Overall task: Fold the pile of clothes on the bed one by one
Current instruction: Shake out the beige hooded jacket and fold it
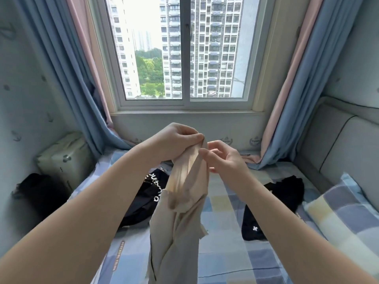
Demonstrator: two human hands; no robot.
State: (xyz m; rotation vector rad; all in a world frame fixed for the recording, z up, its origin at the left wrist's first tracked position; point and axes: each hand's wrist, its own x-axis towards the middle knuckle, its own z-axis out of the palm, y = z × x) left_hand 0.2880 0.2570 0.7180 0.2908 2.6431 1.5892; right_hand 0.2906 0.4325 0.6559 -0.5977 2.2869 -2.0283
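A beige garment hangs bunched in the air above the bed. My left hand grips its top end with curled fingers. My right hand is just to the right of that end, thumb and forefinger pinching the fabric's edge, other fingers loosely spread. A black garment with white lettering lies on the checked sheet behind the beige one. Another black garment with a small white cross lies to the right, partly hidden by my right forearm.
A checked pillow lies at the right by a padded grey headboard. A pale case and a dark bundle sit at the left wall. Blue-pink curtains frame the window beyond the bed.
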